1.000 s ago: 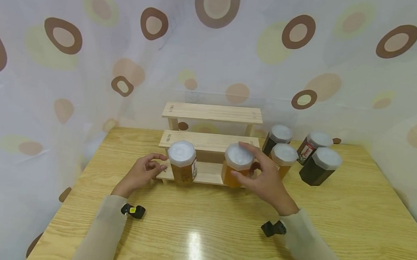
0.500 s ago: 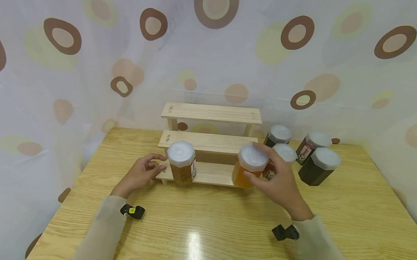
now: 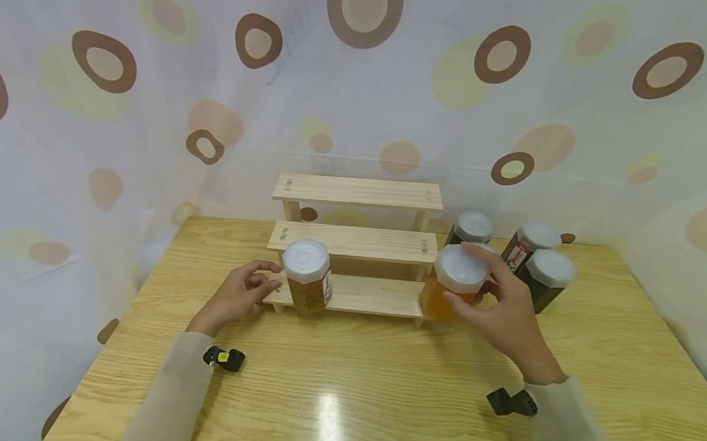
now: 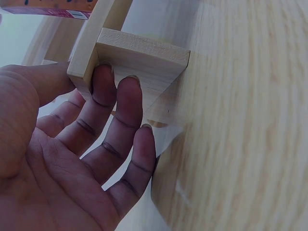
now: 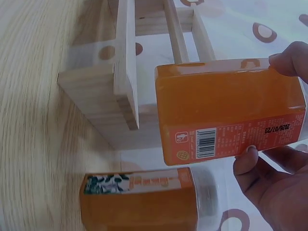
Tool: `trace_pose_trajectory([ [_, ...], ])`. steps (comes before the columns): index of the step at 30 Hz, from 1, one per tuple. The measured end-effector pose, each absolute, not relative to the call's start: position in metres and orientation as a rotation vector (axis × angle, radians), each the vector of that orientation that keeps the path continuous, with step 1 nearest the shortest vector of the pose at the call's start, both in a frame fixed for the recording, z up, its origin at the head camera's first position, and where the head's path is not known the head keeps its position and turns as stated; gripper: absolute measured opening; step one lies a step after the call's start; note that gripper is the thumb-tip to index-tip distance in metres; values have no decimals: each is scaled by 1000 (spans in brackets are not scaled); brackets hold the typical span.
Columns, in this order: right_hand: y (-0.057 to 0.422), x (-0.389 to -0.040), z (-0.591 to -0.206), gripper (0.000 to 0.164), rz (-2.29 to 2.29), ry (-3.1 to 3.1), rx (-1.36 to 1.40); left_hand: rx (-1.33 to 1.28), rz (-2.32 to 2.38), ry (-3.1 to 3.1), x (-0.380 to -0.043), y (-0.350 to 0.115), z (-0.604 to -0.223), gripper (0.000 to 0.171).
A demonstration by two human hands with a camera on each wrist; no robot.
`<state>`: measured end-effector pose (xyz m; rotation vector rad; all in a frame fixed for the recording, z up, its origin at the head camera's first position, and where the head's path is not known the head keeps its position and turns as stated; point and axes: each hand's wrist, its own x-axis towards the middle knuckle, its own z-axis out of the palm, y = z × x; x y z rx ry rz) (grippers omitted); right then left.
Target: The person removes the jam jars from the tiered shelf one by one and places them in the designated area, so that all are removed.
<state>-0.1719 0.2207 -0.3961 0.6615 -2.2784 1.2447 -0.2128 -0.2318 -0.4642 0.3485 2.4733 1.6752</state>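
Note:
My right hand (image 3: 506,316) grips a jar of amber contents (image 3: 440,302) with a white lid, at the right end of the three-step wooden rack (image 3: 352,242). In the right wrist view this jar's orange label (image 5: 207,142) faces the camera, and it hangs beside the bottom step's end. My left hand (image 3: 242,294) pinches the left end of that bottom step (image 4: 86,53), thumb on one side and fingertips on the other. A second jar with speckled amber contents (image 3: 307,294) stands on the left of the bottom step.
Right of the rack stand dark jars with white lids: one at the back (image 3: 472,227), one with a red label (image 3: 533,240), one nearer (image 3: 546,278). Another amber jar (image 5: 139,207) stands on the table, mostly hidden behind the held jar in the head view. Behind hangs a patterned cloth (image 3: 358,102).
My right hand has moved right with the amber jar, from over the bottom step to its right end. My left hand and the speckled jar have stayed in place.

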Motion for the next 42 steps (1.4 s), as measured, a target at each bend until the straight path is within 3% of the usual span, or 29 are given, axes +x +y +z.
trace_pose_trajectory([
  [23, 278, -153, -398, 88, 1184, -2321, 433, 337, 1670, 2479, -212, -231, -463, 32],
  [42, 317, -148, -406, 83, 1129, -2358, 330, 337, 1670, 2479, -212, -231, -463, 32],
])
